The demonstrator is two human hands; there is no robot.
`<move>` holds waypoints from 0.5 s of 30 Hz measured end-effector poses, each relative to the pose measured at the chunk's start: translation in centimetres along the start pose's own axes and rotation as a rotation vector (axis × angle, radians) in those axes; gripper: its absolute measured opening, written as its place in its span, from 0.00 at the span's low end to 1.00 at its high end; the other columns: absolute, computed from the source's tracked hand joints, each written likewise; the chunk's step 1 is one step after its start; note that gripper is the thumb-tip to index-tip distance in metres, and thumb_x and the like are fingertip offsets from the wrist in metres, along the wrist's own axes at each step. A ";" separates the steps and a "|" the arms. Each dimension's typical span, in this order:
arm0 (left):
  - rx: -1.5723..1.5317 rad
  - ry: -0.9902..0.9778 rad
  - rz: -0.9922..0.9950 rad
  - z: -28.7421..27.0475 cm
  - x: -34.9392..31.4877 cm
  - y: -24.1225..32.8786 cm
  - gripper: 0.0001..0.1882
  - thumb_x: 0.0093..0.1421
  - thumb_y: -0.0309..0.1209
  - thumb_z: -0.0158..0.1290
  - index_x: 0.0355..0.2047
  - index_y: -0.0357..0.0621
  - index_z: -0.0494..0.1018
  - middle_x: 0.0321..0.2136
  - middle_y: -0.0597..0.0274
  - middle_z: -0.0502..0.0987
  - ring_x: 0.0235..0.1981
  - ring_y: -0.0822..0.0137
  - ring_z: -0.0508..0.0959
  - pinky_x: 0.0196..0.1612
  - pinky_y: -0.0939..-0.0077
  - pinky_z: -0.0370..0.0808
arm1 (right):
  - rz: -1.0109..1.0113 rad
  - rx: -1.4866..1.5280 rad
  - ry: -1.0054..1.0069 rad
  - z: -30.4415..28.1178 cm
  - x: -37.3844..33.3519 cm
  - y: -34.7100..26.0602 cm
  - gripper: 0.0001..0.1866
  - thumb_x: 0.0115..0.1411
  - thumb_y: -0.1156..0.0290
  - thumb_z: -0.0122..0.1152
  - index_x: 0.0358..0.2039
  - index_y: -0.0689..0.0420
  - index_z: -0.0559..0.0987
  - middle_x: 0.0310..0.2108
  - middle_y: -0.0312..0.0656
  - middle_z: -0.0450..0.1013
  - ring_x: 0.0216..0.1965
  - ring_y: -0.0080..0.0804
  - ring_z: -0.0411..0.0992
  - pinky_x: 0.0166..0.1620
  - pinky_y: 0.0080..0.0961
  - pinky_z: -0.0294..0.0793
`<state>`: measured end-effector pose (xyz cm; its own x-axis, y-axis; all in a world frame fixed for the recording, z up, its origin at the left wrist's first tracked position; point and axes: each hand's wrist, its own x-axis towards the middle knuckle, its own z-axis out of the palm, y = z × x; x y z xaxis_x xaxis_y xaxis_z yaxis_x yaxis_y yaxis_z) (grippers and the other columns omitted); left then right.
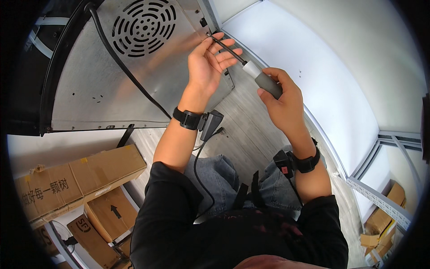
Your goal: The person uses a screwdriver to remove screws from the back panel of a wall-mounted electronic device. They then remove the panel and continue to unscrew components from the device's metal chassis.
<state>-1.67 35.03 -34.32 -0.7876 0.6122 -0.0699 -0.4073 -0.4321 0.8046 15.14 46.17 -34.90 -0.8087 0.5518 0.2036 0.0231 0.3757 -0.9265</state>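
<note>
My right hand (283, 101) is wrapped round the grey handle of a screwdriver (252, 70) with a light collar and a dark shaft. The shaft slants up and left to the edge of a silver metal panel (139, 92) with a round slotted vent. At the tip, my left hand (205, 65) pinches the shaft end between thumb and index finger, palm up, the other fingers loosely spread beneath the shaft. Whether the tip sits in a screw is hidden by these fingers. Black straps with small devices are on both wrists.
A black cable (130, 78) runs down across the panel. Cardboard boxes (107, 172) are stacked at the lower left, and more cardboard (385, 210) lies at the lower right. A white panel (309, 58) with a metal frame (380, 197) stands on the right, above pale wood-look flooring (251, 121).
</note>
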 end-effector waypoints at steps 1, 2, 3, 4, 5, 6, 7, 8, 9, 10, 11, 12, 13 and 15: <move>-0.006 0.000 -0.001 -0.1 0.0 0.0 0.17 0.67 0.35 0.33 0.44 0.33 0.65 0.37 0.47 0.76 0.35 0.52 0.80 0.32 0.71 0.80 | 0.004 -0.003 -0.004 0.0 0.0 0.0 0.18 0.48 0.78 0.62 0.42 0.58 0.73 0.32 0.46 0.75 0.31 0.38 0.74 0.35 0.28 0.71; -0.012 0.000 -0.001 -0.2 0.0 0.0 0.18 0.67 0.36 0.33 0.44 0.33 0.65 0.36 0.48 0.76 0.35 0.53 0.80 0.32 0.70 0.80 | 0.008 -0.006 -0.007 0.0 0.0 0.1 0.18 0.48 0.78 0.62 0.42 0.58 0.73 0.32 0.46 0.75 0.31 0.38 0.74 0.35 0.28 0.71; 0.008 0.026 0.013 -0.3 0.1 -0.2 0.18 0.67 0.36 0.33 0.44 0.33 0.65 0.35 0.48 0.76 0.35 0.53 0.80 0.32 0.71 0.80 | 0.012 -0.008 -0.010 -0.1 0.0 0.1 0.18 0.48 0.78 0.62 0.42 0.58 0.73 0.33 0.46 0.75 0.31 0.38 0.74 0.36 0.28 0.71; 0.027 0.052 0.027 -0.3 0.1 -0.4 0.18 0.67 0.36 0.33 0.44 0.33 0.65 0.34 0.49 0.77 0.34 0.54 0.80 0.32 0.71 0.80 | 0.011 -0.004 -0.013 -0.1 0.0 0.1 0.18 0.48 0.78 0.62 0.42 0.58 0.73 0.33 0.46 0.75 0.31 0.38 0.74 0.36 0.28 0.71; 0.047 0.077 0.041 -0.3 0.2 -0.6 0.18 0.67 0.36 0.34 0.43 0.33 0.66 0.33 0.50 0.77 0.34 0.55 0.80 0.32 0.72 0.80 | 0.011 0.000 -0.016 -0.2 -0.1 0.2 0.18 0.48 0.78 0.62 0.42 0.58 0.73 0.33 0.47 0.75 0.31 0.38 0.74 0.36 0.28 0.71; 0.070 0.096 0.058 -0.2 0.2 -0.7 0.18 0.67 0.37 0.34 0.43 0.33 0.66 0.33 0.50 0.77 0.33 0.55 0.80 0.31 0.72 0.80 | 0.010 0.004 -0.018 -0.3 -0.1 0.3 0.18 0.48 0.78 0.63 0.42 0.58 0.73 0.33 0.47 0.75 0.31 0.38 0.74 0.36 0.28 0.71; 0.089 0.114 0.073 0.0 0.3 -0.9 0.18 0.67 0.37 0.34 0.42 0.34 0.66 0.32 0.51 0.77 0.33 0.56 0.80 0.31 0.73 0.79 | 0.015 0.003 -0.017 -0.3 -0.1 0.5 0.18 0.48 0.78 0.63 0.42 0.58 0.74 0.33 0.46 0.75 0.31 0.38 0.74 0.36 0.28 0.71; 0.109 0.131 0.088 0.1 0.4 -1.1 0.18 0.67 0.37 0.34 0.42 0.34 0.66 0.31 0.51 0.77 0.32 0.57 0.80 0.30 0.73 0.79 | 0.021 0.002 -0.014 -0.4 -0.2 0.6 0.18 0.48 0.78 0.63 0.42 0.58 0.74 0.32 0.46 0.75 0.31 0.37 0.74 0.36 0.28 0.71; 0.105 0.127 0.088 0.1 0.5 -1.2 0.17 0.67 0.37 0.34 0.41 0.34 0.67 0.31 0.51 0.77 0.32 0.57 0.80 0.30 0.73 0.79 | 0.026 0.001 -0.011 -0.5 -0.2 0.8 0.18 0.48 0.78 0.63 0.41 0.58 0.74 0.32 0.45 0.75 0.31 0.36 0.74 0.35 0.28 0.71; 0.100 0.121 0.085 0.3 0.6 -1.4 0.17 0.67 0.37 0.35 0.41 0.35 0.67 0.31 0.51 0.77 0.31 0.58 0.80 0.30 0.74 0.79 | 0.034 0.021 -0.012 -0.7 -0.2 1.0 0.18 0.48 0.78 0.63 0.41 0.58 0.74 0.32 0.45 0.74 0.31 0.35 0.73 0.35 0.27 0.71; 0.096 0.114 0.081 0.5 0.8 -1.7 0.17 0.67 0.37 0.35 0.40 0.35 0.67 0.31 0.51 0.77 0.31 0.58 0.80 0.29 0.74 0.78 | 0.043 0.041 -0.011 -1.0 -0.2 1.3 0.18 0.48 0.78 0.63 0.41 0.58 0.74 0.31 0.44 0.74 0.30 0.35 0.73 0.35 0.27 0.70; 0.114 0.113 0.084 0.7 1.0 -2.0 0.16 0.67 0.36 0.35 0.40 0.36 0.67 0.31 0.52 0.77 0.30 0.59 0.80 0.29 0.74 0.78 | 0.053 0.060 -0.009 -1.3 -0.2 1.5 0.18 0.48 0.78 0.63 0.41 0.58 0.74 0.31 0.44 0.74 0.30 0.34 0.73 0.35 0.26 0.70; 0.132 0.112 0.083 1.0 1.2 -2.4 0.15 0.67 0.36 0.35 0.39 0.36 0.67 0.30 0.52 0.77 0.30 0.60 0.80 0.30 0.74 0.78 | 0.060 0.066 -0.015 -1.8 -0.2 1.7 0.18 0.48 0.78 0.63 0.41 0.58 0.74 0.30 0.44 0.74 0.30 0.33 0.73 0.35 0.26 0.70; 0.133 0.097 0.082 1.3 2.0 -3.5 0.14 0.67 0.35 0.36 0.39 0.38 0.67 0.29 0.53 0.76 0.28 0.62 0.79 0.30 0.74 0.78 | 0.079 0.076 -0.021 -2.9 -0.1 2.2 0.18 0.47 0.78 0.63 0.41 0.58 0.74 0.30 0.43 0.74 0.30 0.32 0.72 0.36 0.25 0.70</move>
<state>-1.16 38.63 -36.50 -0.8592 0.5090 -0.0520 -0.2802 -0.3831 0.8802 16.96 49.15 -36.02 -0.8185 0.5611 0.1233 0.0432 0.2742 -0.9607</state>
